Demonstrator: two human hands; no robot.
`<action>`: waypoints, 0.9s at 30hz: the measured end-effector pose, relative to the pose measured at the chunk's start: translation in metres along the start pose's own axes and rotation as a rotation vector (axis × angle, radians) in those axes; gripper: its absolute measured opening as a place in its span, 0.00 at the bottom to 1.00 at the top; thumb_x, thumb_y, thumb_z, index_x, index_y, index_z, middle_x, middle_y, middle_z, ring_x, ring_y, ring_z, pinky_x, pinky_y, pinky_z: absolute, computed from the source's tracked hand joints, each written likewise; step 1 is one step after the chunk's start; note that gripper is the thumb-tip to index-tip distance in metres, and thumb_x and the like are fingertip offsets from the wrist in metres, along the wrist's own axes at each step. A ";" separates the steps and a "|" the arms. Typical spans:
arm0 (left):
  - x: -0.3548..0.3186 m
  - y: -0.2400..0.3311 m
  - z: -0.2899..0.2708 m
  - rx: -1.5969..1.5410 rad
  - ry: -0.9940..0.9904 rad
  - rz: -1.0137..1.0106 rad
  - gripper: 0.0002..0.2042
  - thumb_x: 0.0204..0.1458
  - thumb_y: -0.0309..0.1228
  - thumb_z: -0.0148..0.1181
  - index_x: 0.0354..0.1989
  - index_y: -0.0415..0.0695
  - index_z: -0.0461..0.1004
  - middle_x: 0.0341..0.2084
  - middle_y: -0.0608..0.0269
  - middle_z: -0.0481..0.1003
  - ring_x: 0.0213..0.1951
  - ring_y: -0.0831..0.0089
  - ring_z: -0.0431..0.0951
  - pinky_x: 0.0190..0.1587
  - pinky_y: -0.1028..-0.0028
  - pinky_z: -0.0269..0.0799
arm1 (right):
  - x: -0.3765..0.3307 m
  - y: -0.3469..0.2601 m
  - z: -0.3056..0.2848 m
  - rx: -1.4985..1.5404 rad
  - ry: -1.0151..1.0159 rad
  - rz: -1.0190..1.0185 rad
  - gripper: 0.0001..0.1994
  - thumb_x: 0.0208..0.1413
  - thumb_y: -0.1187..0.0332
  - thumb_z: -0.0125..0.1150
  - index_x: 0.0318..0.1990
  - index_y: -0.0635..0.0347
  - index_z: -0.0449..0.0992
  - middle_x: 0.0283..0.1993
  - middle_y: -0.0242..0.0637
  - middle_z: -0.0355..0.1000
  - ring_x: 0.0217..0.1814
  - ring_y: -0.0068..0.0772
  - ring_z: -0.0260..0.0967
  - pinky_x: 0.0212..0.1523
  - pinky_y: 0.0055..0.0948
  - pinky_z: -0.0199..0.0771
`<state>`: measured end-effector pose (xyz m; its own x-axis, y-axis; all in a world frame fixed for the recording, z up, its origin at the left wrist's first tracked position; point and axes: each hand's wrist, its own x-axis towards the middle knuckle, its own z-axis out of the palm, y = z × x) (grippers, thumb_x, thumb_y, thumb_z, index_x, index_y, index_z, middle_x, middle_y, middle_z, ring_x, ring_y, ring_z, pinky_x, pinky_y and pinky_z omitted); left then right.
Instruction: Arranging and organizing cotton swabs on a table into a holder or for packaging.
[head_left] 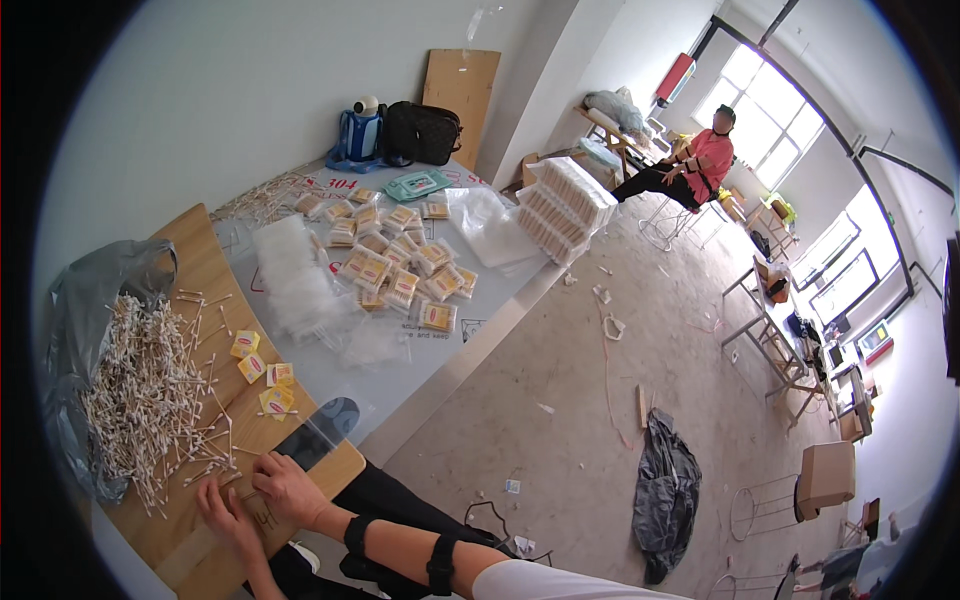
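We had both bare hands low over the near end of the wooden board, side by side, beside the heap's lower edge. Our left hand had its fingers bent near a few stray swabs, and our right hand curled in just beside it. We could not tell whether either hand was grasping a swab or had let go, for the fingertips were too small to read.

The pile of cotton swabs lay on the left of the board, partly on a grey plastic bag, with loose swabs scattered toward our hands. To the right of the heap we had several small yellow cards, some overlapping.

Beyond the board, on the sheet-covered counter, we saw filled clear packets heaped together, with a bed of clear plastic bags to their left. A stack of white bundles stood at the counter's far right corner. Across the room, another person sat near the windows.
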<state>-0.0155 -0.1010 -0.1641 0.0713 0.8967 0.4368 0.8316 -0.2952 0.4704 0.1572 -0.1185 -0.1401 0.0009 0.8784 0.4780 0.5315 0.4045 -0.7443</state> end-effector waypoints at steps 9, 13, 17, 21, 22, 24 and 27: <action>-0.013 0.002 -0.001 0.011 0.021 0.002 0.15 0.55 0.28 0.52 0.48 0.32 0.68 0.48 0.47 0.66 0.50 0.49 0.66 0.53 0.56 0.61 | 0.000 0.000 0.002 0.004 0.033 0.004 0.03 0.40 0.76 0.58 0.25 0.62 0.71 0.37 0.40 0.66 0.44 0.42 0.63 0.44 0.35 0.64; -0.016 0.003 -0.002 0.038 -0.008 0.027 0.15 0.55 0.28 0.52 0.48 0.31 0.68 0.47 0.47 0.66 0.49 0.49 0.66 0.53 0.55 0.61 | 0.000 0.001 0.002 -0.006 0.015 -0.003 0.06 0.39 0.77 0.59 0.27 0.61 0.71 0.38 0.39 0.66 0.44 0.41 0.64 0.45 0.35 0.65; -0.018 0.016 -0.006 0.084 -0.049 0.057 0.18 0.53 0.29 0.52 0.50 0.31 0.68 0.47 0.47 0.65 0.50 0.49 0.64 0.53 0.54 0.60 | 0.000 0.000 0.001 -0.014 0.004 0.013 0.05 0.39 0.76 0.59 0.28 0.61 0.71 0.38 0.38 0.66 0.43 0.41 0.64 0.45 0.35 0.65; -0.019 0.028 -0.011 0.111 -0.069 0.033 0.20 0.52 0.29 0.53 0.52 0.31 0.67 0.48 0.47 0.65 0.50 0.49 0.64 0.53 0.53 0.60 | 0.000 0.002 0.003 -0.010 -0.007 0.023 0.05 0.40 0.76 0.59 0.28 0.62 0.71 0.38 0.38 0.66 0.44 0.42 0.64 0.45 0.35 0.65; -0.019 0.029 -0.011 0.112 -0.068 0.044 0.20 0.53 0.30 0.52 0.52 0.31 0.68 0.48 0.47 0.65 0.50 0.49 0.64 0.52 0.53 0.60 | 0.000 0.002 0.003 -0.008 -0.016 0.028 0.06 0.40 0.76 0.60 0.28 0.62 0.71 0.38 0.39 0.66 0.44 0.42 0.64 0.45 0.35 0.65; -0.021 0.030 -0.011 0.114 -0.068 0.056 0.20 0.53 0.30 0.52 0.52 0.31 0.68 0.48 0.47 0.65 0.50 0.48 0.64 0.52 0.53 0.60 | 0.000 0.002 0.003 -0.005 -0.024 0.033 0.06 0.40 0.76 0.60 0.28 0.62 0.72 0.38 0.39 0.66 0.44 0.42 0.64 0.45 0.35 0.65; -0.024 0.031 -0.010 0.124 -0.058 0.067 0.20 0.54 0.32 0.51 0.52 0.31 0.68 0.48 0.47 0.64 0.50 0.48 0.64 0.52 0.53 0.60 | 0.000 0.002 0.003 -0.007 -0.010 0.024 0.06 0.40 0.76 0.60 0.29 0.62 0.72 0.38 0.39 0.66 0.44 0.42 0.64 0.45 0.35 0.65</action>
<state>0.0033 -0.1353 -0.1526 0.1575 0.8951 0.4172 0.8851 -0.3152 0.3423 0.1557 -0.1169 -0.1429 0.0049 0.8902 0.4555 0.5370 0.3819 -0.7522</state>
